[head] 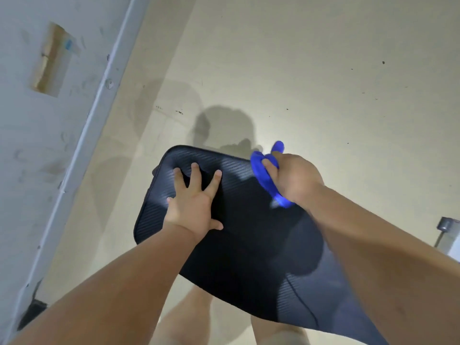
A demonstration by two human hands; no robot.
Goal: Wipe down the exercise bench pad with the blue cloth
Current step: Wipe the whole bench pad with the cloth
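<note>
Two bare hands on a black, finely ribbed exercise bench pad. Pad low in the middle of the head view, set at a slant, rounded far end toward 11 o'clock, near end running out of frame toward 5 o'clock.

Left hand flat on the far half of the pad, toward 10 o'clock of its surface. Fingers straight and spread wide, thumb out toward 3 o'clock, palm pressed to the cover, nothing held.

Right hand at the pad's 1 o'clock corner, fingers curled tight round a bunched blue cloth. Cloth bulging out on the hand's 9 o'clock side, one tail poking up past the knuckles toward 12 o'clock, lower end down on the pad near its right edge. Some blur here, so the exact line of contact hard to tell.

Both forearms bare, coming in from 7 and 4 o'clock.

Pale beige floor all round the pad, speckled with dark marks. Soft shadow on it just beyond the pad at 12 o'clock. Scuffed grey wall at 9 o'clock, edged by a white trim strip running on a diagonal. Patch of torn brown tape on the wall at 10 o'clock. Small grey metal fitting at the frame edge near 4 o'clock. Bare legs below the pad at 6 o'clock.
</note>
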